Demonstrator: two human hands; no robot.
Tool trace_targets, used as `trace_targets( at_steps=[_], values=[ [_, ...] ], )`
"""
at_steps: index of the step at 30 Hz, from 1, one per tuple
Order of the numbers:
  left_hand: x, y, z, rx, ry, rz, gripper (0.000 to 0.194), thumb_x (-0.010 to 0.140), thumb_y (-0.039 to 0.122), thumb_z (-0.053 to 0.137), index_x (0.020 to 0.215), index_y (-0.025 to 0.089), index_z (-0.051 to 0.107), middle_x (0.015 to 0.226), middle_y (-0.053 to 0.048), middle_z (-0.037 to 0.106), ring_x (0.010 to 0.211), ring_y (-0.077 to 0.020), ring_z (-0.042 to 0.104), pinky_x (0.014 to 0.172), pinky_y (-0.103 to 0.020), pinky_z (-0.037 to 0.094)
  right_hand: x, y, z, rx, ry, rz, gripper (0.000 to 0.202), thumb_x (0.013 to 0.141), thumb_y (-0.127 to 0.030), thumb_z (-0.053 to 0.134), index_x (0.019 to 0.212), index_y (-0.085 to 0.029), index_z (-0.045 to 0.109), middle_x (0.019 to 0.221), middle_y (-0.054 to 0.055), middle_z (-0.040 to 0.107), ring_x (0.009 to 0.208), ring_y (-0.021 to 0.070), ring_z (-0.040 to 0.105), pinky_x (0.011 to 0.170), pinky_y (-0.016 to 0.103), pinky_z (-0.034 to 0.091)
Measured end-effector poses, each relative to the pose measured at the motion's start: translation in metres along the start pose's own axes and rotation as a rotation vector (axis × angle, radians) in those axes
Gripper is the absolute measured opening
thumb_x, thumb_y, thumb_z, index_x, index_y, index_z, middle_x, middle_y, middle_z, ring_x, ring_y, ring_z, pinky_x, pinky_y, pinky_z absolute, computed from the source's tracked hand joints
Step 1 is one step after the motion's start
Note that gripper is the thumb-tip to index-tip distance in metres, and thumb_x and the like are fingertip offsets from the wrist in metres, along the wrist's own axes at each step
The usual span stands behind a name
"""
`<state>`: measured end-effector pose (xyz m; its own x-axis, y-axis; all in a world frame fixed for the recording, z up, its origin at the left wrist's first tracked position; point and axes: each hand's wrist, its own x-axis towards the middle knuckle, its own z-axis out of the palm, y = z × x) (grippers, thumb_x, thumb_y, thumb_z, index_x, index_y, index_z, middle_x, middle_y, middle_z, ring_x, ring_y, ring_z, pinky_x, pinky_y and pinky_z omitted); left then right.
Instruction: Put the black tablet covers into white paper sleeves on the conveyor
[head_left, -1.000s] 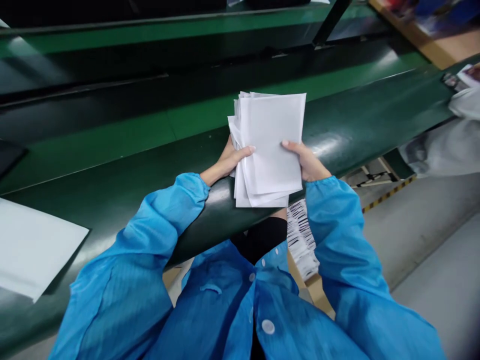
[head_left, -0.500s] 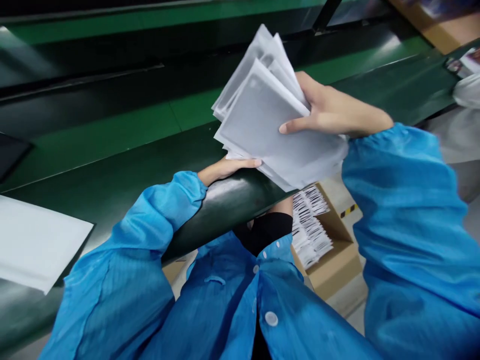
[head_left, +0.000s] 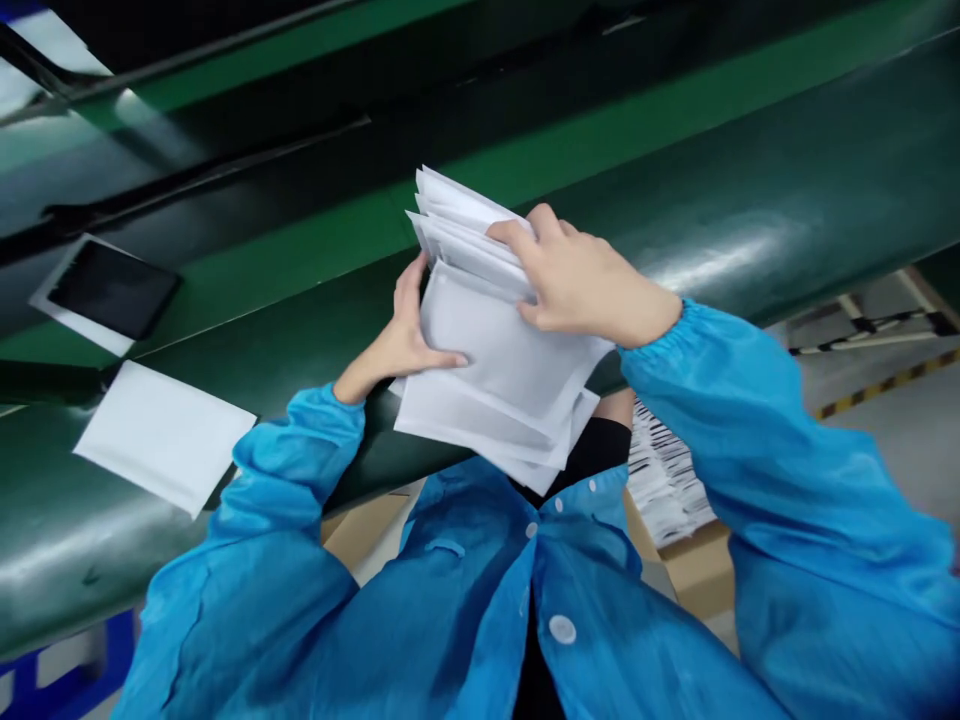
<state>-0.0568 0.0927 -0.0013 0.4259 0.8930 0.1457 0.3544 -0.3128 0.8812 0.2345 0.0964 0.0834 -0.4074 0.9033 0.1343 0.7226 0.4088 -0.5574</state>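
A fanned stack of white envelopes (head_left: pixel 495 350) is held between my two hands above the front edge of the dark green table (head_left: pixel 300 330). My left hand (head_left: pixel 405 335) grips its left side, the thumb lying across the front envelope. From the right, my right hand (head_left: pixel 581 275) is closed on the upper part, its fingers over the top edges and its thumb on the front. The envelopes overlap unevenly, and some lower corners stick out toward my lap.
A single white envelope (head_left: pixel 165 435) lies on the table at the left, with a black flat device (head_left: pixel 112 288) behind it. Below the table edge at the right, a cardboard box (head_left: pixel 697 570) holds many white items (head_left: pixel 667 480).
The envelope stack has come lower and tilted toward me. My right hand has moved from its right side onto the top edges, and my left hand has shifted left and up its side.
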Motion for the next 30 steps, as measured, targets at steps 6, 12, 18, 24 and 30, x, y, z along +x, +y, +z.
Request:
trace_targets(
  at_steps=[6,12,18,24,30],
  values=[
    [-0.017,0.013,0.022,0.231,-0.058,-0.019,0.138,0.07,0.085,0.087,0.176,0.026,0.02,0.18,-0.021,0.029,0.165,-0.0482,0.03,0.136,-0.064,0.028,-0.001,-0.034,-0.015,-0.36,-0.177,0.051,0.078,0.093,-0.028,0.074,0.163,-0.024,0.038,0.153,0.018,0.048,0.135,0.0444,0.057,0.109,0.059,0.052],
    [-0.02,0.034,0.0,0.412,-0.188,-0.199,0.122,0.074,0.082,0.084,0.167,0.018,0.037,0.158,-0.021,0.053,0.146,-0.0468,0.053,0.124,-0.062,0.045,0.006,-0.051,-0.035,-0.53,-0.329,0.116,0.092,0.088,-0.012,0.071,0.169,-0.024,0.029,0.154,0.019,0.046,0.125,0.0388,0.061,0.096,0.048,0.056],
    [-0.036,0.056,-0.016,0.575,-0.31,-0.371,0.083,0.081,0.072,0.08,0.137,0.014,0.06,0.125,-0.016,0.062,0.119,-0.0415,0.068,0.107,-0.055,0.058,0.01,-0.031,-0.028,-0.497,-0.285,0.063,0.092,0.088,-0.019,0.075,0.168,-0.022,0.03,0.153,0.02,0.047,0.124,0.0407,0.063,0.096,0.049,0.056],
    [-0.068,0.07,-0.004,0.54,-0.305,-0.464,0.082,0.077,0.064,0.087,0.138,0.017,0.057,0.121,-0.014,0.06,0.119,-0.0407,0.065,0.109,-0.059,0.056,0.013,-0.003,-0.02,-0.432,-0.203,-0.078,0.089,0.094,-0.05,0.073,0.166,-0.024,0.029,0.152,0.023,0.048,0.114,0.0411,0.065,0.09,0.052,0.056],
    [-0.089,0.081,0.016,0.407,-0.304,-0.551,0.105,0.065,0.05,0.1,0.153,0.024,0.049,0.134,-0.015,0.058,0.131,-0.0434,0.06,0.115,-0.065,0.052,0.011,-0.002,-0.024,-0.399,-0.232,-0.094,0.089,0.095,-0.051,0.073,0.167,-0.024,0.029,0.155,0.026,0.046,0.113,0.0417,0.064,0.088,0.049,0.053]
  ],
)
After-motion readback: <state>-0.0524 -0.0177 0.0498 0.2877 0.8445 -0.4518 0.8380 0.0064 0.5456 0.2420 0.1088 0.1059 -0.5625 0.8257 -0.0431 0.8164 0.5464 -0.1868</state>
